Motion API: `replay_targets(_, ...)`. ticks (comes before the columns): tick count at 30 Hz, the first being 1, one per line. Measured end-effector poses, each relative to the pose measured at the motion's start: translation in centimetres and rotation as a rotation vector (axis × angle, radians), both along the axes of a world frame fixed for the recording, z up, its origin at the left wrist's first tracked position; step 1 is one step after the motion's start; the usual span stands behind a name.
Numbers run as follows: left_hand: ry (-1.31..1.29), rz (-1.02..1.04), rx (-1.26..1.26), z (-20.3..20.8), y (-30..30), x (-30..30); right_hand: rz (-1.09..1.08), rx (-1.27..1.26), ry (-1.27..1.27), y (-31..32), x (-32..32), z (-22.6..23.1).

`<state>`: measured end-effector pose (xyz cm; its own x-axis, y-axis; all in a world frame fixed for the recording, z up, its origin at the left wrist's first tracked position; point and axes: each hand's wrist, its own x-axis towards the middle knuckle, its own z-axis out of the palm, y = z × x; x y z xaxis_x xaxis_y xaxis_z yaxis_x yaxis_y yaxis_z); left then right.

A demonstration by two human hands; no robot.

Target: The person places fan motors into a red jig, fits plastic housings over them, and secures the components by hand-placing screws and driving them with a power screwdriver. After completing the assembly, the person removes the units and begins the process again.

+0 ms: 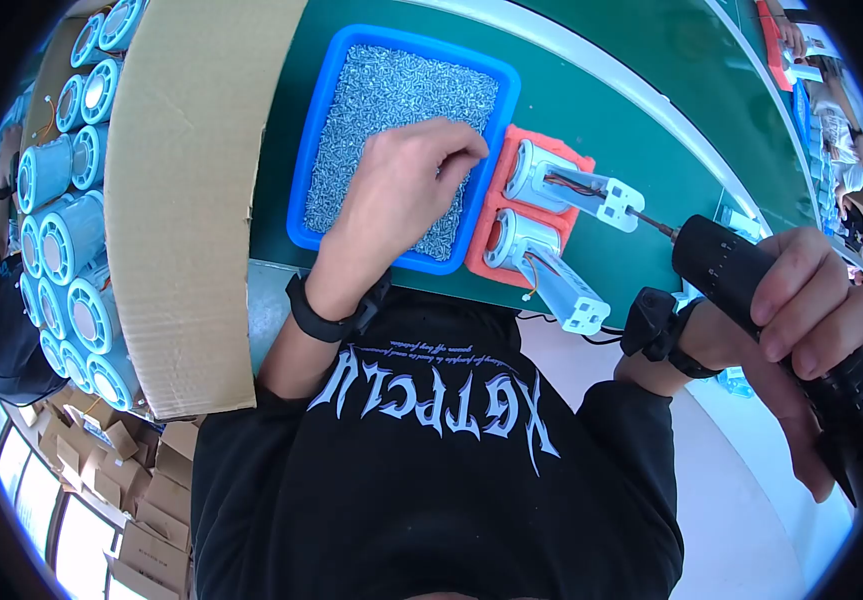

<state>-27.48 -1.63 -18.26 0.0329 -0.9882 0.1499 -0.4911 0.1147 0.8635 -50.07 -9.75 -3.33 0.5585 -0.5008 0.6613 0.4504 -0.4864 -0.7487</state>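
Note:
My left hand [406,190] hovers over a blue tray [316,120] full of small silver screws, fingertips pinched together as if on a screw, which is too small to confirm. My right hand [801,320] grips a black electric screwdriver [741,270]. Its bit [653,224] points at the white end of the upper of two white cylindrical motor units [561,185] [541,260]. Both units lie on an orange foam pad [496,200] just right of the tray, each with thin red and black wires.
A large cardboard sheet [191,190] covers the left of the green table [631,110]. Beyond it stand several light-blue cylindrical housings [71,240]. Folded cardboard boxes [131,500] are stacked at the lower left. Another person's hands [791,40] work at the far upper right.

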Motion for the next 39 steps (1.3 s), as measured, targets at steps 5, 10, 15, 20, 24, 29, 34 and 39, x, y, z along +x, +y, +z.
replay_targets(5, -0.022, 0.031, 0.113, -0.5, 0.1, 0.3, -0.027, 0.033, -0.026, -0.1, 0.2, 0.0)
replay_targets(10, -0.005, 0.006, 0.121, -0.1, 0.2, 0.3, -0.006, 0.032, -0.003, -0.3, 0.1, -0.6)
replay_targets(15, 0.329, 0.011, 0.064, 0.9, 0.1, -2.2, 0.007, 0.032, 0.016, -0.5, 0.0, -0.6)
replay_targets(20, 0.447, -0.066, -0.007, -0.8, -0.5, -4.0, 0.053, 0.022, 0.043, -1.0, -0.2, 0.0)
replay_targets(24, 0.632, 0.046, 0.039, -1.0, -0.6, -5.5, 0.062, 0.023, 0.011, -0.9, -0.1, 0.1)
replay_targets(29, 0.456, 0.096, -0.077, -2.2, -0.1, -6.2, 0.014, 0.026, -0.019, -0.9, 0.3, -0.9)
replay_targets(34, 0.463, 0.109, -0.130, -2.8, -0.1, -6.0, -0.015, 0.030, -0.055, -0.8, 0.2, -1.2)
replay_targets(39, 0.410, 0.076, -0.086, -2.1, -0.2, -5.8, -0.049, 0.034, -0.126, -0.7, -0.6, -0.9)
